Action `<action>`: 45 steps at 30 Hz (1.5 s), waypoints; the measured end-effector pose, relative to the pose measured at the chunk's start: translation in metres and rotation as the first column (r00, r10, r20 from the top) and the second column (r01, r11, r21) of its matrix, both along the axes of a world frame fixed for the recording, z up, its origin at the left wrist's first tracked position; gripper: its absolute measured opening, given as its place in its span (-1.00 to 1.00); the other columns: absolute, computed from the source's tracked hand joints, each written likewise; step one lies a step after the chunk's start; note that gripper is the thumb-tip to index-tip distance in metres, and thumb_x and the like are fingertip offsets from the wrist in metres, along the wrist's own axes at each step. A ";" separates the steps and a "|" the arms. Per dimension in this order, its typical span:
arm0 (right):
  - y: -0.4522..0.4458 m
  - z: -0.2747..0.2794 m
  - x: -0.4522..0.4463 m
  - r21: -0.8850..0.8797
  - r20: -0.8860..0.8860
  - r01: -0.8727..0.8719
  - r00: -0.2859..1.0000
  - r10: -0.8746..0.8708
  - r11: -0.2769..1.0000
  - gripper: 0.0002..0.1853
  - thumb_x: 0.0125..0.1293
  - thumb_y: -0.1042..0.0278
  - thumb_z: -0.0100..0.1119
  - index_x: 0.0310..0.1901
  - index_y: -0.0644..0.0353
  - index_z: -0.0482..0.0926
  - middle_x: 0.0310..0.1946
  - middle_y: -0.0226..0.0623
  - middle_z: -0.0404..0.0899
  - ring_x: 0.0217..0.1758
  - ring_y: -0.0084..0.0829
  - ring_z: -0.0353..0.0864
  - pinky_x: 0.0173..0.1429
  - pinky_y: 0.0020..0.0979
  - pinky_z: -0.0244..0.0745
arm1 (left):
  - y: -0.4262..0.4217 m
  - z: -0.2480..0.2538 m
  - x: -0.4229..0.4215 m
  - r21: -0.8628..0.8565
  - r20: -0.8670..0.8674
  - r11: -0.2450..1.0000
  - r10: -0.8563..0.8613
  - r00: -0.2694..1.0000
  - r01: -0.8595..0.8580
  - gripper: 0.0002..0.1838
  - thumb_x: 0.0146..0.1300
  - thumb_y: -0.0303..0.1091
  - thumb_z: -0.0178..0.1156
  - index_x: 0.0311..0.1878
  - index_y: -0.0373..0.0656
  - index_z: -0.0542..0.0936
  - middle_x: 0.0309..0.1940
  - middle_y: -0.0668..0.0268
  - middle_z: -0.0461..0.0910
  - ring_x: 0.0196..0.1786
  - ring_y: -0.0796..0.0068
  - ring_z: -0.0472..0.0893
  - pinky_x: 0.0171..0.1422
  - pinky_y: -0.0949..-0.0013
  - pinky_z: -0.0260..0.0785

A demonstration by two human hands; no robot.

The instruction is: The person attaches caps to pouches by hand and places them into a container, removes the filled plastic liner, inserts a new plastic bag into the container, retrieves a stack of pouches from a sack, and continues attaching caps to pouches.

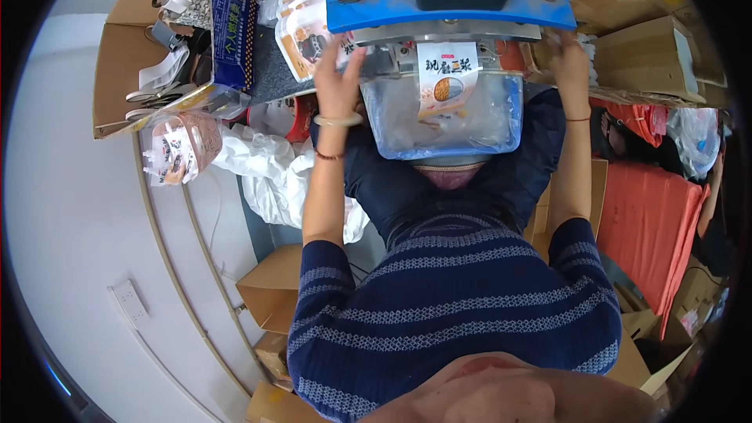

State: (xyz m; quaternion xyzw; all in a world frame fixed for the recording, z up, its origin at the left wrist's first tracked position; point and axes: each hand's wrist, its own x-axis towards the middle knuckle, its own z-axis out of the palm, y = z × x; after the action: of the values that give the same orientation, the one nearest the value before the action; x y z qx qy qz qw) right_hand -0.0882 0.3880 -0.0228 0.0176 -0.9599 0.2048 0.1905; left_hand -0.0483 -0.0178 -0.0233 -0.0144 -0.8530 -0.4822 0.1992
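Observation:
A blue-topped press machine (450,16) stands in front of me, with metal plates under its blue block. From its lower plate hangs a white printed pouch (448,82) with dark lettering and a picture of a bowl. Below it, a clear blue-rimmed plastic bin (442,137) rests at my lap. My left hand (337,82) is raised at the press's left side, thumb and fingers apart, beside a stack of similar pouches (301,35). At the right end of the press is my right hand (570,66), smeared by motion, its fingers unclear.
On the left stand a cardboard box (117,70) of odds and ends and a dark blue printed box (233,31). A bag of pouches (182,149) hangs by the wall. Cardboard boxes (650,59) and a red padded panel (646,227) are at the right.

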 end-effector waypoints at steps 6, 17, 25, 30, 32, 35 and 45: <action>-0.023 0.048 0.060 -0.182 -0.133 -0.081 0.990 0.057 0.980 -0.75 0.36 0.39 0.19 0.04 0.20 0.60 -0.21 -0.14 0.67 -0.18 -0.26 0.68 -0.02 -0.34 0.53 | -0.037 -0.057 0.043 -0.636 -0.154 0.770 -0.202 0.967 0.060 -0.50 0.03 -0.68 0.15 0.11 -0.21 0.60 0.11 0.15 0.62 0.25 0.18 0.55 0.38 0.06 0.32; -0.157 0.102 0.090 -0.502 -0.303 -0.620 0.779 0.549 0.603 -0.77 0.15 0.48 0.39 -0.13 0.26 0.68 -0.20 -0.26 0.69 -0.17 -0.32 0.62 -0.06 -0.40 0.50 | 0.036 0.048 0.080 0.440 0.262 0.885 -0.289 0.921 0.152 -0.77 0.20 -0.62 0.24 -0.07 -0.36 0.70 -0.19 0.28 0.72 -0.18 0.68 0.60 -0.08 0.59 0.44; -0.120 0.093 0.065 -0.365 0.240 -0.569 0.707 0.665 0.737 -0.77 0.26 0.28 0.29 -0.14 0.24 0.63 -0.25 -0.16 0.65 -0.22 -0.19 0.62 -0.07 -0.29 0.51 | 0.042 0.022 0.053 0.714 0.453 0.609 -0.778 0.435 0.346 -0.81 0.28 -0.42 0.34 -0.13 -0.35 0.72 -0.27 0.27 0.73 -0.23 0.65 0.63 -0.12 0.54 0.48; -0.096 0.056 0.039 -0.642 0.275 -0.345 0.730 0.625 0.685 -0.69 0.36 0.20 0.26 0.00 0.24 0.64 -0.24 -0.24 0.69 -0.24 -0.57 0.61 -0.13 -0.46 0.50 | 0.062 0.004 0.030 0.897 0.369 0.437 -0.825 0.428 0.071 -0.77 0.30 -0.47 0.30 -0.04 -0.37 0.67 -0.14 0.18 0.72 -0.17 0.53 0.69 0.00 0.42 0.55; -0.085 0.062 0.035 -0.607 0.332 -0.399 0.658 0.675 0.688 -0.68 0.35 0.17 0.25 -0.02 0.24 0.65 -0.28 -0.20 0.70 -0.25 -0.46 0.65 -0.12 -0.42 0.51 | 0.068 0.007 0.025 0.847 0.425 0.511 -0.815 0.394 0.145 -0.78 0.27 -0.46 0.33 -0.07 -0.37 0.69 -0.19 0.21 0.73 -0.20 0.56 0.69 -0.04 0.45 0.56; -0.075 0.060 0.029 -0.588 0.362 -0.525 0.510 0.780 0.616 -0.65 0.34 0.12 0.23 -0.02 0.23 0.65 -0.28 -0.18 0.71 -0.23 -0.34 0.70 -0.08 -0.39 0.51 | 0.067 0.007 0.024 0.780 0.477 0.568 -0.811 0.338 0.261 -0.75 0.23 -0.43 0.38 -0.07 -0.37 0.70 -0.20 0.21 0.73 -0.22 0.57 0.68 -0.07 0.52 0.53; -0.069 0.064 0.057 -0.266 -0.030 -0.071 0.997 0.066 0.961 -0.72 0.37 0.28 0.18 0.00 0.26 0.59 -0.16 -0.06 0.67 -0.10 -0.11 0.66 -0.04 -0.29 0.52 | 0.072 -0.004 -0.002 0.938 0.347 0.286 -0.744 0.571 -0.198 -0.77 0.25 -0.50 0.32 -0.07 -0.42 0.63 -0.15 0.13 0.70 -0.14 0.38 0.71 0.01 0.32 0.59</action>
State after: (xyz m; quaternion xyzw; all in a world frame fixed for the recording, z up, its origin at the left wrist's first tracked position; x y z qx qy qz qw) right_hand -0.0313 0.3187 0.0414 0.0272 -0.9204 0.3384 0.1942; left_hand -0.0506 0.0546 -0.0272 0.1337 -0.3924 -0.8562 -0.3084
